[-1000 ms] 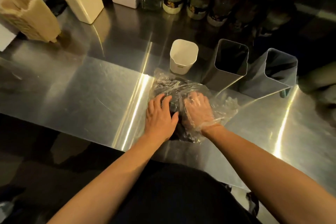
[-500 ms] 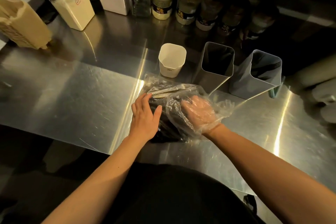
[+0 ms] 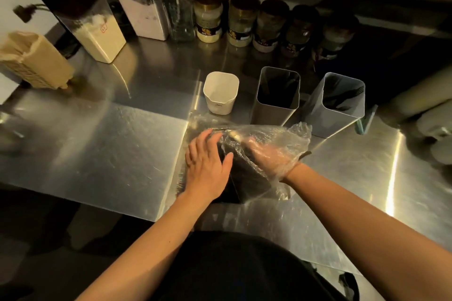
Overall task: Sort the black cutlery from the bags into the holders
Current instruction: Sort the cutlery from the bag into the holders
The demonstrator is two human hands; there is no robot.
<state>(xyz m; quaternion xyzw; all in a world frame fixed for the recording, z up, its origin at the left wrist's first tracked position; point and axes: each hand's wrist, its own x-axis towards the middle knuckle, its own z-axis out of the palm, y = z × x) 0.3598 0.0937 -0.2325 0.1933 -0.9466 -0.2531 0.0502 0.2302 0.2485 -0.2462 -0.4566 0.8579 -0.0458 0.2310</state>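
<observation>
A clear plastic bag full of black cutlery lies on the steel counter in front of me. My left hand presses flat on the bag's left side from outside. My right hand is inside the bag, seen through the film, fingers curled around black pieces. Behind the bag stand a white holder, a grey square holder and a second grey holder with black forks in it.
Jars, a pump bottle and white containers line the back of the steel counter. A beige paper-wrapped pack lies far left. A shelf edge runs above the jars.
My right hand has pushed deeper into the bag and lifted its mouth. My left hand stays on the bag. The camera has tilted up a little.
</observation>
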